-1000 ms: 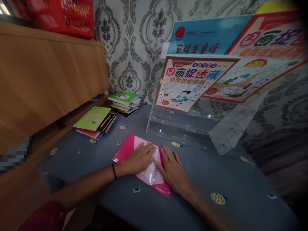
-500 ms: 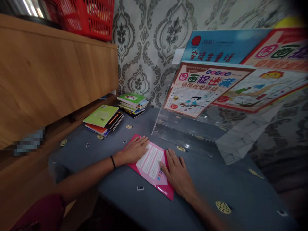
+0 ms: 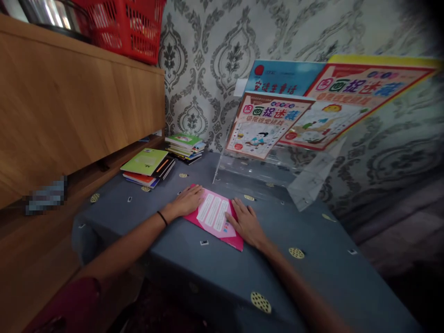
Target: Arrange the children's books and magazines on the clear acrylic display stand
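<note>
A pink book (image 3: pixel 214 213) lies flat on the cloth-covered table (image 3: pixel 204 263), printed text boxes on its upper face. My left hand (image 3: pixel 187 200) rests flat on the book's left side, fingers stretched out together; a dark band circles that wrist. Along the right edge lies my right hand (image 3: pixel 247 223), its thumb on the cover and its fingers extended over the border and table. Neither hand is wrapped around anything. Behind the book stands a clear acrylic display stand (image 3: pixel 256 170) with a brown-bordered picture book (image 3: pixel 265 127) in front.
Also on the stand are a blue book (image 3: pixel 282 76) and a red-bordered book (image 3: pixel 360 99). Back left are a stack of books (image 3: pixel 185 147) and a smaller pile topped by a green book (image 3: pixel 144 162). A red basket (image 3: pixel 130 32) tops the wooden cabinet (image 3: pixel 83 92).
The camera view has shifted, bringing more of the stand and the table's near side into sight. Both hands stay on the pink book, which has not clearly moved on the table.
</note>
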`<state>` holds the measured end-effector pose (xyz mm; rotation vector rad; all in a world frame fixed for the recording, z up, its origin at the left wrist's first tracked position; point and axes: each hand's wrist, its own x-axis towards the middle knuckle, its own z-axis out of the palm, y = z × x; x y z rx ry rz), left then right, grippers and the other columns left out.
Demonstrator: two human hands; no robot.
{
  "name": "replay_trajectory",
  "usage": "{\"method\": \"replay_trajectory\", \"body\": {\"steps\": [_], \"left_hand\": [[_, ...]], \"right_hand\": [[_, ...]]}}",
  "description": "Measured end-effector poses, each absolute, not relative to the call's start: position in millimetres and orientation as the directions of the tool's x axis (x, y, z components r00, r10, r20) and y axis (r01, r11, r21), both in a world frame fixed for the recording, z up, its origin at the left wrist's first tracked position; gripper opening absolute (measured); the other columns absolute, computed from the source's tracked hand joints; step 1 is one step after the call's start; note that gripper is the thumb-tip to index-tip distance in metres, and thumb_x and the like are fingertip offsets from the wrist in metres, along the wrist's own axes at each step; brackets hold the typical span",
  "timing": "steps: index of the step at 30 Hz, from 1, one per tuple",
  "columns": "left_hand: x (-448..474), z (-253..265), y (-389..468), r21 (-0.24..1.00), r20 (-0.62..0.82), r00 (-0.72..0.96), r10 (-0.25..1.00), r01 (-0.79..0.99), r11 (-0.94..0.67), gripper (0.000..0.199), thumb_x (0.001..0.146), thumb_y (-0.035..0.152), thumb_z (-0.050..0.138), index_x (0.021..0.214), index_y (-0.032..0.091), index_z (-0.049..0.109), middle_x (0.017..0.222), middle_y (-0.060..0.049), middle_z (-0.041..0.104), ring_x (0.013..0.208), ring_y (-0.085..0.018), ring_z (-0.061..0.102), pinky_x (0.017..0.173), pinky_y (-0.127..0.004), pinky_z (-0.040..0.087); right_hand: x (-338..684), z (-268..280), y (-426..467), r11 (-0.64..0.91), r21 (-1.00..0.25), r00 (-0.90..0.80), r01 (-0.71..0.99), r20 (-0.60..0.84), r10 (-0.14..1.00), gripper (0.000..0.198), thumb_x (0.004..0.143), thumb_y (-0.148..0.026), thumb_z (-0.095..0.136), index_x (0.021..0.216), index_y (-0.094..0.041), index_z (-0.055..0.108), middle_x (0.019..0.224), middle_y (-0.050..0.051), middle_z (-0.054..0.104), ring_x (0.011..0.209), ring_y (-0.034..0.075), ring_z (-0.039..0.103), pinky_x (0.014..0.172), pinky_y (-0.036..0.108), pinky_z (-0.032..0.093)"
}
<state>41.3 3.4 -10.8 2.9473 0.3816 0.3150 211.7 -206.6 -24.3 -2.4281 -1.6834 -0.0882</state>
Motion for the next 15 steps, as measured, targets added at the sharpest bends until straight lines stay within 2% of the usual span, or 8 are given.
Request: {"method": "replay_trajectory", "body": {"steps": [6, 11, 15], "left_hand": [[39.7, -10.8, 4.8, 0.177, 0.197, 0.945, 0.261, 0.228, -0.958, 0.046, 0.104, 0.031, 0.034, 0.142, 0.009, 0.048, 0.155, -0.021, 0.046, 0.147, -0.027, 0.04, 0.12, -0.047, 0.031], [41.4, -12.0, 5.5, 0.178, 0.224, 0.943, 0.244, 0.207, -0.962, 0.041, 0.103, 0.03, 0.035, 0.136, 0.013, 0.052, 0.151, -0.018, 0.051, 0.144, -0.027, 0.044, 0.119, -0.048, 0.033], [41.8, -13.6, 6.1, 0.18, 0.233, 0.944, 0.232, 0.193, -0.965, 0.04, 0.103, 0.03, 0.034, 0.134, 0.014, 0.054, 0.149, -0.018, 0.053, 0.142, -0.028, 0.046, 0.118, -0.049, 0.034]], "right_hand": [[214.0, -24.2, -205.6, -0.329, -0.131, 0.347, 0.935, 0.154, 0.925, 0.067, 0.103, -0.05, 0.027, 0.154, -0.008, 0.038, 0.159, 0.021, 0.039, 0.15, 0.03, 0.032, 0.121, 0.054, 0.026], [215.9, -24.9, -205.1, -0.316, -0.147, 0.338, 0.937, 0.17, 0.925, 0.063, 0.103, -0.049, 0.03, 0.154, -0.013, 0.039, 0.159, 0.019, 0.04, 0.15, 0.03, 0.032, 0.12, 0.055, 0.027], [215.0, -22.6, -206.1, -0.322, -0.168, 0.346, 0.932, 0.138, 0.928, 0.066, 0.103, -0.051, 0.03, 0.153, -0.011, 0.039, 0.16, 0.02, 0.038, 0.151, 0.03, 0.03, 0.121, 0.055, 0.026]]}}
